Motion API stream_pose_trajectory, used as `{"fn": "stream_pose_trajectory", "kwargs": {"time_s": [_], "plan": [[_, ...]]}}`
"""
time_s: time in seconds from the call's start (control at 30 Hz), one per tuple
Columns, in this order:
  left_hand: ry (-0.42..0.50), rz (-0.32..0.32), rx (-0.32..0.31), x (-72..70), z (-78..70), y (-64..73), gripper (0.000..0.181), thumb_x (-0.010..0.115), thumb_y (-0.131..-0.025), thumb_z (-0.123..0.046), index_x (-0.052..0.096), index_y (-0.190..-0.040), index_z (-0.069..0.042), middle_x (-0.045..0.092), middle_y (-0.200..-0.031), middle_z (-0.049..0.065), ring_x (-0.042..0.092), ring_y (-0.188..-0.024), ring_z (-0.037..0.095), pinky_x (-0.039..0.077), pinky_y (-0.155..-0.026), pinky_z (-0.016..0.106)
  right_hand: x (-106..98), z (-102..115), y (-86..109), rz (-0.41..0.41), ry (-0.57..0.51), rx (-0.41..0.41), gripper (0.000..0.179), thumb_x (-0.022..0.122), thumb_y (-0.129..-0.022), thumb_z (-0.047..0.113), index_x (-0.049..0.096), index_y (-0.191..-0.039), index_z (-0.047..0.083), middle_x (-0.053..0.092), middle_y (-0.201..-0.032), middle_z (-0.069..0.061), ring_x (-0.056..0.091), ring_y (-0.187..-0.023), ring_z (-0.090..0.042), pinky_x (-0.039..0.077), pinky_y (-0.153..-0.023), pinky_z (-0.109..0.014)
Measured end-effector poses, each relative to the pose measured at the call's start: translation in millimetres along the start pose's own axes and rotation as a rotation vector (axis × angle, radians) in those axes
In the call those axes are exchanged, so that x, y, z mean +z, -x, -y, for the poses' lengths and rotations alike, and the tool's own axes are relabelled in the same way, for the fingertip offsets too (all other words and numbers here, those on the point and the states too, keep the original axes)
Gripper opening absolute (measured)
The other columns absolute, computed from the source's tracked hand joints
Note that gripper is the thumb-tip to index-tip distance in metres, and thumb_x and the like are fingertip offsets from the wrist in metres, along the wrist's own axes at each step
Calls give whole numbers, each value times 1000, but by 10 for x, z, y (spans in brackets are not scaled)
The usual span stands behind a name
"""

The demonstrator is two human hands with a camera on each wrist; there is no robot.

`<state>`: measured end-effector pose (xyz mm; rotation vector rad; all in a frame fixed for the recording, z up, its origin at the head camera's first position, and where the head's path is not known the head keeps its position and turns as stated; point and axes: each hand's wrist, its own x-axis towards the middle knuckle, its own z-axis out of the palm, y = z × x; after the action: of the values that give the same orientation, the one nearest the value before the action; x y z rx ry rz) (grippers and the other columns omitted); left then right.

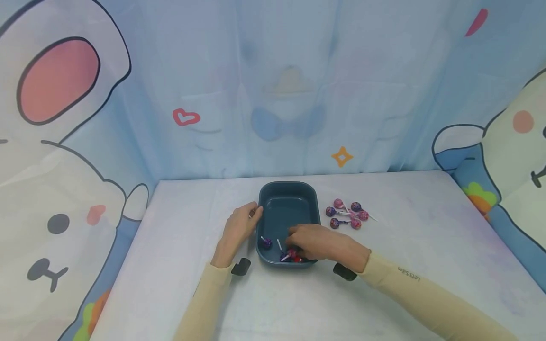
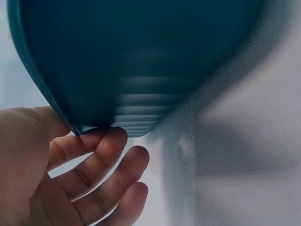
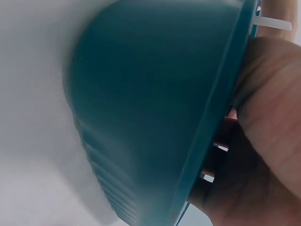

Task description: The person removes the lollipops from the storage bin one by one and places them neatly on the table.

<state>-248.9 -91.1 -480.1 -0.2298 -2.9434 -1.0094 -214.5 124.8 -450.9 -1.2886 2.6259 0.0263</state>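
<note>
A dark teal rectangular container (image 1: 286,201) stands on the table. My left hand (image 1: 241,226) grips its left rim between thumb and fingers; in the left wrist view, the hand (image 2: 89,174) has its fingers under the rim's corner. My right hand (image 1: 317,240) reaches over the right wall, fingers pointing down inside near several lollipops. One purple lollipop (image 1: 266,243) lies by the left wall, and a red-wrapped lollipop (image 1: 297,259) is among those at the near end. In the right wrist view, the wall hides the fingertips, and a white stick (image 3: 273,22) shows past the rim.
A loose group of pink and purple lollipops (image 1: 356,223) lies on the white tabletop (image 1: 426,255), right of the container. Behind the table hangs a light blue printed curtain (image 1: 204,71). Dark wrist cameras sit on both wrists.
</note>
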Motion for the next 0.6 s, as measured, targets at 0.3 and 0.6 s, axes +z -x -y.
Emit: {"fn": "stream_pose_trajectory", "kwargs": {"time_s": [0.3,0.6], "plan": [[13,-6,0,1,-5,7,26,44,-95,-39,57,-85,-19,59,-73,-4,52,-61,12,40,-53,26,-60,-35,28,-21,25,3,23,69,-80,26,67,-103,22,61,-94,3,56,-79,-11,49,-74,-30],[12,0,-8,5,-4,4,26,44,-95,-39,56,-84,-19,58,-72,-4,51,-60,12,39,-53,26,-212,-84,68,-70,49,35,24,69,-80,25,67,-103,21,63,-98,1,59,-86,-16,50,-77,-33]]}}
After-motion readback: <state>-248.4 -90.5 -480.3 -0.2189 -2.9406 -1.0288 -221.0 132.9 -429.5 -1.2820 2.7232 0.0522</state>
